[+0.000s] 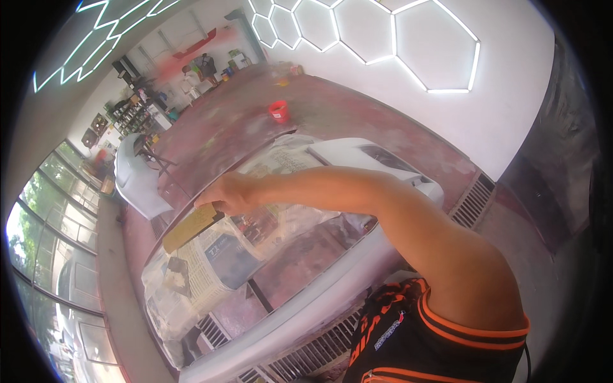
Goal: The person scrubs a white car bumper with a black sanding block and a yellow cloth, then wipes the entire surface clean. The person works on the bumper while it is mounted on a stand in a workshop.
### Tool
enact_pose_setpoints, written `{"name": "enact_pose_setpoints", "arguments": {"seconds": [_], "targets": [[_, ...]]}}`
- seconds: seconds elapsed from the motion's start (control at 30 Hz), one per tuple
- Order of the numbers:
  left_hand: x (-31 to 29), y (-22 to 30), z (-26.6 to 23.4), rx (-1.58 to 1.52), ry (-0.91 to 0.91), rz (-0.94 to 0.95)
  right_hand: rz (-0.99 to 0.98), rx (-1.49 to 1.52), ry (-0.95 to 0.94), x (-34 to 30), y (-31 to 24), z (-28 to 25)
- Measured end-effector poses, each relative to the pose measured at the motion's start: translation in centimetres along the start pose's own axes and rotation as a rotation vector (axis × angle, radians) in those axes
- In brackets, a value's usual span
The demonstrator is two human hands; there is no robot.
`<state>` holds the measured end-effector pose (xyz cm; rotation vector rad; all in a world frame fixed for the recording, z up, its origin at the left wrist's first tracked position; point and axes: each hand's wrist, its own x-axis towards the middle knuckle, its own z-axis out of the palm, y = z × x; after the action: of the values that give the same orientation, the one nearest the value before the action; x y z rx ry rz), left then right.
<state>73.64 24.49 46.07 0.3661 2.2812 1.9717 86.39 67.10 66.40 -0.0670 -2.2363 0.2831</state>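
Observation:
My right arm reaches across from the lower right. The fingers of my right hand [228, 193] are bent down around the upper end of a long, flat yellow-brown piece [189, 231], and its exact kind is not clear. Under it, newspaper sheets [207, 255] cover part of a large curved car bumper [306, 300], whose grey-white edge sweeps across in front of me. A small beige square [179, 276] lies on the newspaper. The fingertips are partly hidden behind the hand. My left hand does not show.
A white bumper-like panel [137, 179] is propped on a stand at the left. Farther off, a red bucket [279, 112] sits on the stained floor. Floor grates [479, 195] run beneath and at the right. Shelves with cans [131, 115] line the far left wall, beyond windows [57, 217].

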Motion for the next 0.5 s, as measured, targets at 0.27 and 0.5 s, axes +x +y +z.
{"name": "enact_pose_setpoints", "arguments": {"seconds": [0.27, 0.5], "targets": [[-0.6, 1.5, -3.1, -0.002, 0.005, 0.013, 0.143, 0.996, -0.567, 4.4, -17.3, -0.5], [-2.3, 3.6, -6.9, -0.044, 0.019, 0.014, 0.045, 1.116, -1.097, 3.5, -25.0, 3.1]]}}
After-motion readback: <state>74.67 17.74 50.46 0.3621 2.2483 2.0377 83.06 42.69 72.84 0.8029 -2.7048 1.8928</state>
